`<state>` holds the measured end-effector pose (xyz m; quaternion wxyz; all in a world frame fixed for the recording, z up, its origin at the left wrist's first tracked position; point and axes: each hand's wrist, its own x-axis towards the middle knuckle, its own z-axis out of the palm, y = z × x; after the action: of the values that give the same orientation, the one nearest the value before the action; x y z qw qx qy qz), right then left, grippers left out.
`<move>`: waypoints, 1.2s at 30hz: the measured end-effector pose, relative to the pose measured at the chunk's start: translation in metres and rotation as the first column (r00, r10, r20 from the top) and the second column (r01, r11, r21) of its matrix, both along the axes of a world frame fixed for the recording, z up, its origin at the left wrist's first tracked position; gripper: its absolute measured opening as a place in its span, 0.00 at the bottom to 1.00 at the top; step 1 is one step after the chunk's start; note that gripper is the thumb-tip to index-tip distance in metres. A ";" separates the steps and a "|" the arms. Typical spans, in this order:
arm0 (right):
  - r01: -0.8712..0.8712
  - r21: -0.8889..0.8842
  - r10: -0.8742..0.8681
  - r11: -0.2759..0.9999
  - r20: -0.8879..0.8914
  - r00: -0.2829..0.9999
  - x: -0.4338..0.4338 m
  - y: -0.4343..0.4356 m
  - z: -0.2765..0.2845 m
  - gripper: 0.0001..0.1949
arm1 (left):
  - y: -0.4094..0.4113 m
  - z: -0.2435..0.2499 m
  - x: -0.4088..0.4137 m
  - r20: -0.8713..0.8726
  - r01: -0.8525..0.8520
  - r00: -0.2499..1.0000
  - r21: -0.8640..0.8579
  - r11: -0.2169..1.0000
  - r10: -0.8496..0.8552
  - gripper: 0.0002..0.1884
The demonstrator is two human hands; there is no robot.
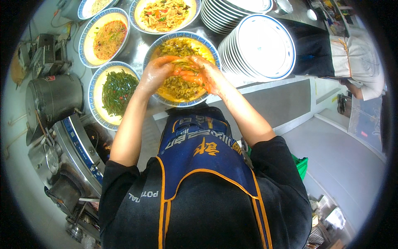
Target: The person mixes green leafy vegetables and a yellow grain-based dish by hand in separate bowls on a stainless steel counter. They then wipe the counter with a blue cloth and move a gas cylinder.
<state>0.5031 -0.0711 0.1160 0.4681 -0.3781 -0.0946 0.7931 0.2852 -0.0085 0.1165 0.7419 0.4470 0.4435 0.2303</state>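
Note:
Above a blue-rimmed bowl (182,100) of chopped greenish-yellow vegetables in yellow liquid, my two hands are close together. My left hand (157,73) has its fingers curled at the edge of some vegetable pieces (186,64). Those pieces lie on the upturned, orange-stained fingers of my right hand (206,74), which are partly bent around them. Both hands look wet. A bowl of dark green cut vegetables (119,91) stands left of my left hand. To the right of my right hand rises a tilted stack of white plates with blue rims (259,46).
Bowls of reddish noodles (108,40), mixed strips with peppers (163,14) and pale food (94,6) stand farther back. Behind the plates is another plate stack (217,18). A person in a white top (357,59) stands at the right. A large metal pot (56,99) is at the left.

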 end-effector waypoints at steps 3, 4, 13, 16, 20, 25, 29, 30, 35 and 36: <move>0.025 -0.066 -0.014 0.998 0.163 0.987 0.001 -0.002 -0.011 0.19 | -0.004 0.003 0.003 -0.073 0.001 0.997 0.030 1.000 0.001 0.19; 0.025 -0.077 -0.007 0.997 0.225 0.974 0.001 -0.004 -0.017 0.18 | -0.005 0.003 0.005 -0.098 -0.005 0.995 0.037 0.999 0.008 0.19; -0.006 -0.046 0.015 0.999 0.191 0.981 0.011 -0.012 -0.021 0.15 | -0.015 0.002 0.012 -0.081 0.016 0.996 -0.194 0.981 -0.032 0.24; -0.019 -0.048 0.028 0.999 0.193 0.981 0.014 -0.012 -0.021 0.15 | -0.019 -0.013 0.012 -0.021 -0.031 0.999 -0.241 0.970 0.027 0.21; -0.020 -0.057 0.033 0.998 0.243 0.969 0.018 -0.015 -0.026 0.15 | -0.019 -0.022 0.014 -0.056 -0.061 0.997 -0.180 0.982 0.052 0.17; -0.015 -0.019 0.020 1.000 0.277 0.961 0.019 -0.019 -0.030 0.15 | -0.021 -0.013 0.015 -0.179 -0.020 0.984 0.013 1.000 0.022 0.15; -0.047 0.104 -0.009 0.994 0.481 0.876 0.018 -0.021 -0.025 0.12 | -0.027 -0.014 0.010 -0.246 -0.021 0.968 0.132 0.991 0.053 0.14; -0.105 0.135 0.004 0.985 0.593 0.805 0.021 -0.021 -0.016 0.11 | -0.028 -0.015 0.006 -0.245 -0.004 0.969 0.141 0.990 0.039 0.14; -0.236 0.238 -0.057 0.942 0.808 0.587 0.026 -0.024 -0.008 0.08 | -0.035 -0.014 -0.009 -0.291 0.065 0.957 0.180 0.982 -0.010 0.14; -0.258 0.246 -0.065 0.934 0.829 0.555 0.025 -0.025 -0.004 0.08 | -0.036 -0.014 -0.010 -0.258 0.029 0.966 0.175 0.984 0.018 0.15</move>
<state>0.5277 -0.0963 0.1117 0.3815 -0.6123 -0.4591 0.5184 0.2753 -0.0449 0.1022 0.6357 0.5386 0.5130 0.2065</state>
